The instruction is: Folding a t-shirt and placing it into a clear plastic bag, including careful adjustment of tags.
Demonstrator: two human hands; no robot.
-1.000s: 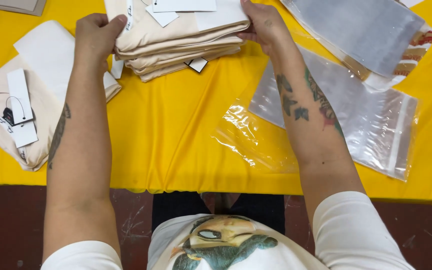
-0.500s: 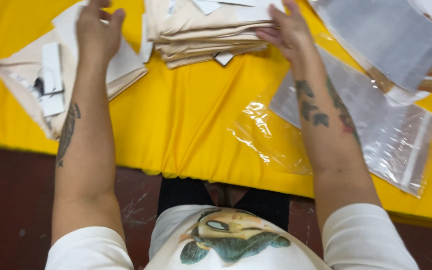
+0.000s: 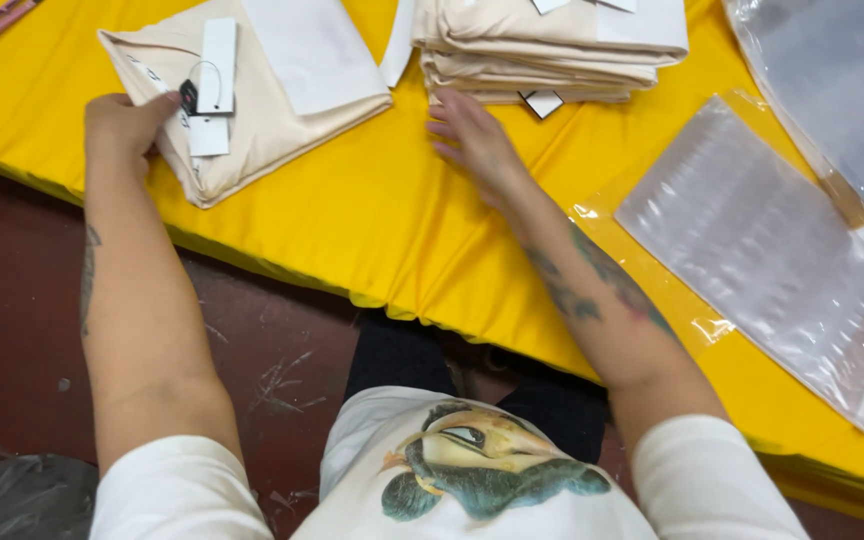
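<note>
The left hand (image 3: 124, 122) reaches out with a straight arm and touches the near corner of a folded cream shirt (image 3: 252, 110). Its fingers are curled at the shirt's edge, beside the white paper tags (image 3: 214, 88); it is hard to tell if they pinch the cloth. The shirt lies flat on the yellow table cover (image 3: 372, 210). The right hand (image 3: 472, 140) is open, fingers spread, flat on the yellow cover. It holds nothing and sits just in front of a stack of folded cream shirts (image 3: 542, 50). Clear plastic bags (image 3: 772, 250) lie to the right.
</note>
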